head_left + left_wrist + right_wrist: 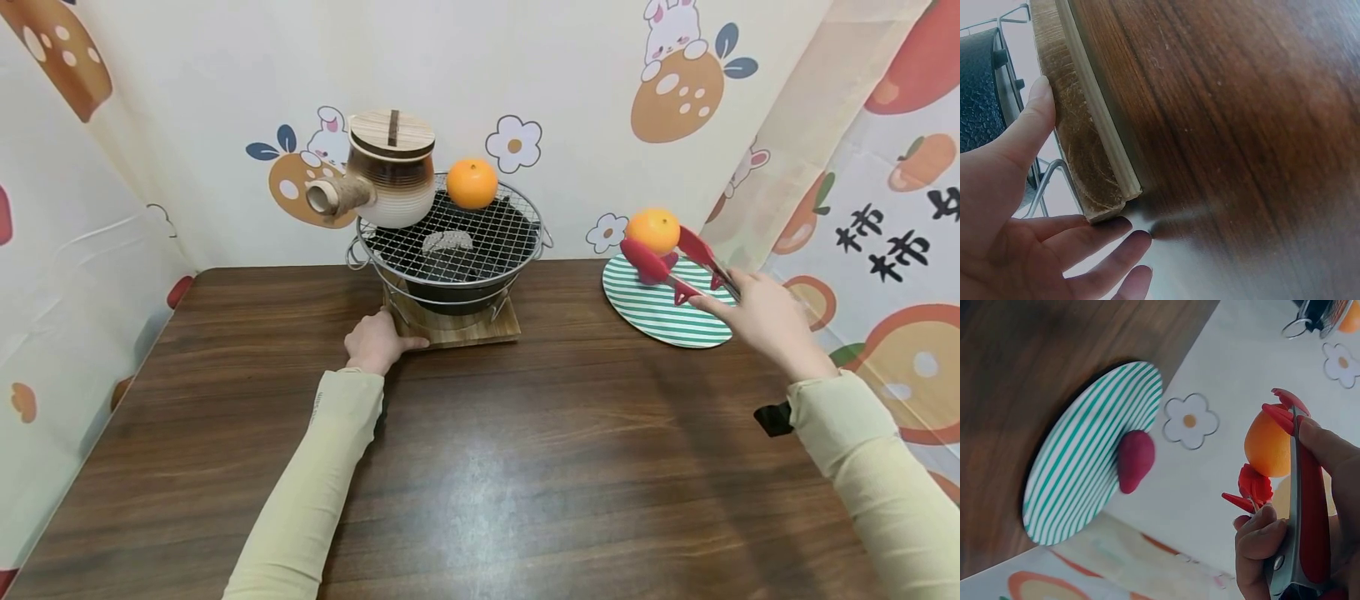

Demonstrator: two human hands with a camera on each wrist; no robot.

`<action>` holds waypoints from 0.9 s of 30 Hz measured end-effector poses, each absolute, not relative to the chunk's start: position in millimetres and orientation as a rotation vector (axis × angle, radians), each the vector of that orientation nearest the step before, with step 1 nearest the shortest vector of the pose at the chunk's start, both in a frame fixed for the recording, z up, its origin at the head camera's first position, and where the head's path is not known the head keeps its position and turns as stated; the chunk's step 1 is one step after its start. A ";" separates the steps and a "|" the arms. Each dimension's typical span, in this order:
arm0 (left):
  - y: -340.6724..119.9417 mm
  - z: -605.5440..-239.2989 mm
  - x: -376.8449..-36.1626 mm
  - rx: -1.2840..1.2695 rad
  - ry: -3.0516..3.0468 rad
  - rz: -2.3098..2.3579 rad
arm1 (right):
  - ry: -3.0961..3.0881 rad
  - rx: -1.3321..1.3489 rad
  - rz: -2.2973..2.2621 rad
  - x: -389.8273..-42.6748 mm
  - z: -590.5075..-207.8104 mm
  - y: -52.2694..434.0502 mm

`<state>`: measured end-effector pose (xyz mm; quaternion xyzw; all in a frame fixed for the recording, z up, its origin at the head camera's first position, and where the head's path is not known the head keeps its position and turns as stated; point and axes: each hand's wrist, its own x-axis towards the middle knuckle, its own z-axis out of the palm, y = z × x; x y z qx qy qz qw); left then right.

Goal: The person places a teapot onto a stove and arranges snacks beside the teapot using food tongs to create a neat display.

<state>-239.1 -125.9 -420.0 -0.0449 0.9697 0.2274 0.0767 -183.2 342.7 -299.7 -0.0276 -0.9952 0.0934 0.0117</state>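
My right hand (772, 321) grips a pair of red-tipped tongs (1310, 512). Between their tips sits an orange (652, 231), raised over the green-and-white striped plate (667, 321). On that plate lies a purple-red sweet potato-like thing (1135, 460), mostly behind the tongs in the head view. At the left front corner of a square wooden board (472, 335) is my left hand (1029, 206). Its thumb lies along the board's front edge and its extended fingers touch the side. Above the board stands a round grill with a wire mesh (487, 246).
On the mesh stand a brown-and-white clay pot (401, 196) with a wooden lid and a rope-wrapped side handle, and another orange (472, 183). The handle juts out left. Wire loops stick out from the grill's sides. A patterned cloth (570, 50) hangs behind the dark wooden table (480, 450).
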 end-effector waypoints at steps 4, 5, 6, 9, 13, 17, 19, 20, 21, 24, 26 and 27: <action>-125.6 -420.0 -238.8 -0.134 2.904 0.680 | -3.093 -0.049 0.312 -185.4 -293.6 330.7; -125.5 -420.0 -238.8 -0.134 2.905 0.680 | -3.092 -0.045 0.308 -186.0 -292.1 327.9; -125.5 -420.1 -238.9 -0.135 2.906 0.681 | -3.092 -0.039 0.307 -186.6 -290.6 325.0; -125.8 -420.4 -239.2 -0.138 2.910 0.685 | -3.088 -0.029 0.302 -188.9 -286.8 316.7; -125.8 -420.0 -239.1 -0.135 2.912 0.689 | -3.081 -0.023 0.318 -192.0 -283.2 306.3; -125.8 -420.1 -239.7 -0.132 2.907 0.691 | -3.077 -0.020 0.334 -194.6 -280.2 297.2; -126.1 -420.6 -240.4 -0.133 2.904 0.691 | -3.067 -0.014 0.346 -195.8 -278.9 292.4; -126.2 -420.6 -240.6 -0.132 2.902 0.690 | -3.065 -0.010 0.353 -196.3 -278.2 290.2; -126.3 -420.6 -240.6 -0.132 2.901 0.689 | -3.058 -0.006 0.359 -196.8 -277.6 287.6; -126.4 -419.9 -240.2 -0.134 2.899 0.686 | -3.041 0.008 0.367 -198.8 -276.0 280.7; -126.3 -419.5 -239.9 -0.134 2.899 0.685 | -3.039 0.017 0.371 -200.0 -274.7 276.4; -126.3 -419.5 -239.9 -0.133 2.899 0.683 | -3.038 0.020 0.373 -200.6 -273.9 274.1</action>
